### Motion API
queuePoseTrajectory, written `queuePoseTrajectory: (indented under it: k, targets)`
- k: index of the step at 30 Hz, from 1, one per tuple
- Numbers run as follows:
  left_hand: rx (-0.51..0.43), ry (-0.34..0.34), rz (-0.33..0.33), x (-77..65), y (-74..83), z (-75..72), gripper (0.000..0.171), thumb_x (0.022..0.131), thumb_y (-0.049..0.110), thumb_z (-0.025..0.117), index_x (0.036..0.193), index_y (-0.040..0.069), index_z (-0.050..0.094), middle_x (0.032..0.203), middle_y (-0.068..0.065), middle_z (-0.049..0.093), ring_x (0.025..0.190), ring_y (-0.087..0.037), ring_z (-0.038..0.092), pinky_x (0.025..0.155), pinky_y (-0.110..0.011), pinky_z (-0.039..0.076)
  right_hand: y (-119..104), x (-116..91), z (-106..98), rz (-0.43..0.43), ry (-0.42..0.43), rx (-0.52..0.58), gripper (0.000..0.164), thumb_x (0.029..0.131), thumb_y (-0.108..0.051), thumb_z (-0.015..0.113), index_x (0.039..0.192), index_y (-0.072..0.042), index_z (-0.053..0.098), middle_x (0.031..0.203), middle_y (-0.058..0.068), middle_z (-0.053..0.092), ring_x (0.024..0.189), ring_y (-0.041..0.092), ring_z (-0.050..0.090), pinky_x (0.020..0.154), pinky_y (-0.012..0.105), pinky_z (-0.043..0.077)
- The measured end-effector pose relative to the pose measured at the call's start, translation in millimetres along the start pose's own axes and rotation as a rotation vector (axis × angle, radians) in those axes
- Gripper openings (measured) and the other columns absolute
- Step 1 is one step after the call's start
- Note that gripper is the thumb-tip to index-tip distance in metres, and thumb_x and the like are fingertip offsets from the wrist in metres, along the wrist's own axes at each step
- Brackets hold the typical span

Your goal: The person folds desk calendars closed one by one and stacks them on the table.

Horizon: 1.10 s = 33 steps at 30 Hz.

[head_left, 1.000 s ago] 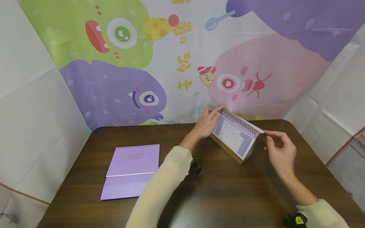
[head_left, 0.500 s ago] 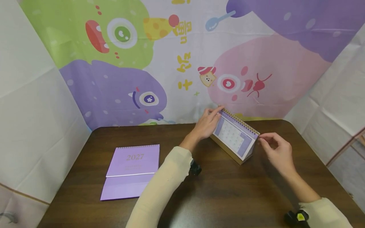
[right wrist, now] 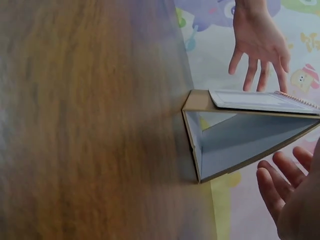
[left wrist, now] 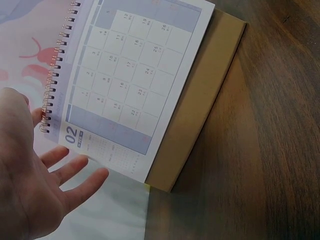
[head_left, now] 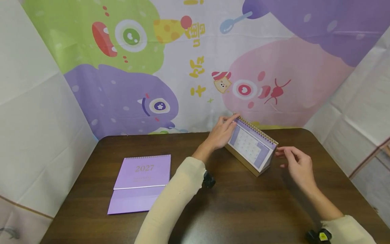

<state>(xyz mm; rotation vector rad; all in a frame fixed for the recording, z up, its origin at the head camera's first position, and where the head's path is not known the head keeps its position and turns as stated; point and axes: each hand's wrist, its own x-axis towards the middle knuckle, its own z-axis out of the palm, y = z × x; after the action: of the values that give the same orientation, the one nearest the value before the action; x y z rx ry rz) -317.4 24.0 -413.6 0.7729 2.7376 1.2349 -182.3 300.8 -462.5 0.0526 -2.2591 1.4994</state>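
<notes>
A spiral-bound desk calendar (head_left: 248,145) stands tented on the table, rings uppermost and brown card base below. Its page (left wrist: 120,75) reads 02 in the left wrist view. My left hand (head_left: 221,132) is at the calendar's left end, fingers extended, with a fingertip at the end of the gold rings (left wrist: 52,75). Near the right end is my right hand (head_left: 300,166), its fingers loosely bent. In the right wrist view, the right hand (right wrist: 302,190) stays beside the rear panel with nothing held. The calendar's hollow triangular side (right wrist: 240,137) shows there too.
A second calendar (head_left: 144,169), lilac with 2027 on its cover, lies flat on the left of the dark wooden table (head_left: 243,210). Behind the table hangs a printed cartoon cloth (head_left: 195,112). White sheeting (head_left: 30,101) lines the sides.
A second ago the right hand pinched a white sheet sticking out at the calendar's right end. The sheet no longer sticks out, and those fingers have loosened. The left hand stays put.
</notes>
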Motion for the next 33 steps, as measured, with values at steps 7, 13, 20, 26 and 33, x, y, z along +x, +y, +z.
queuePoseTrajectory:
  k: [7, 13, 20, 26, 33]
  targets:
    - [-0.004, -0.002, -0.003, 0.3, -0.3, -0.7, 0.055, 0.123, 0.042, 0.032, 0.177, 0.034, 0.037, 0.169, -0.017, 0.042, 0.143, -0.039, 0.06, 0.122, -0.059, 0.05, -4.9, -3.4, 1.4, -0.025, 0.042, 0.053, 0.046, 0.123, -0.021, 0.044, 0.125, 0.015, 0.072, 0.096, -0.026, 0.081, 0.088, -0.004, 0.081, 0.067, 0.02, 0.065]
    - [-0.008, -0.005, -0.002, -0.5, 0.1, -1.2, 0.055, 0.123, 0.041, 0.032, 0.177, 0.033, 0.037, 0.169, -0.017, 0.042, 0.143, -0.039, 0.06, 0.122, -0.059, 0.049, -5.9, -3.4, 0.9, -0.028, 0.044, 0.048, 0.048, 0.124, -0.022, 0.04, 0.127, 0.015, 0.071, 0.098, -0.028, 0.081, 0.092, -0.005, 0.08, 0.068, 0.02, 0.065]
    - [0.006, 0.0, -0.007, -0.6, -0.5, 0.0, 0.054, 0.123, 0.043, 0.031, 0.177, 0.038, 0.036, 0.171, -0.016, 0.041, 0.143, -0.038, 0.061, 0.122, -0.057, 0.05, -5.0, -0.7, 0.5, -0.044, 0.029, 0.044, 0.05, 0.124, -0.023, 0.038, 0.127, 0.014, 0.071, 0.098, -0.027, 0.08, 0.091, -0.006, 0.08, 0.066, 0.022, 0.065]
    - [0.007, -0.005, -0.009, -0.9, -0.8, 0.6, 0.054, 0.123, 0.044, 0.031, 0.177, 0.041, 0.035, 0.172, -0.015, 0.04, 0.144, -0.037, 0.06, 0.122, -0.057, 0.05, -4.1, 0.8, 0.7, -0.058, 0.02, 0.047, 0.05, 0.124, -0.023, 0.037, 0.126, 0.014, 0.07, 0.098, -0.025, 0.08, 0.089, -0.005, 0.081, 0.065, 0.023, 0.065]
    - [0.007, -0.009, -0.011, -1.2, -0.2, 0.5, 0.054, 0.123, 0.044, 0.031, 0.177, 0.041, 0.034, 0.172, -0.015, 0.04, 0.144, -0.037, 0.06, 0.123, -0.057, 0.049, -4.1, 0.0, 1.2, -0.056, 0.052, 0.037, 0.049, 0.124, -0.023, 0.038, 0.125, 0.013, 0.071, 0.099, -0.026, 0.08, 0.091, -0.006, 0.079, 0.066, 0.021, 0.065]
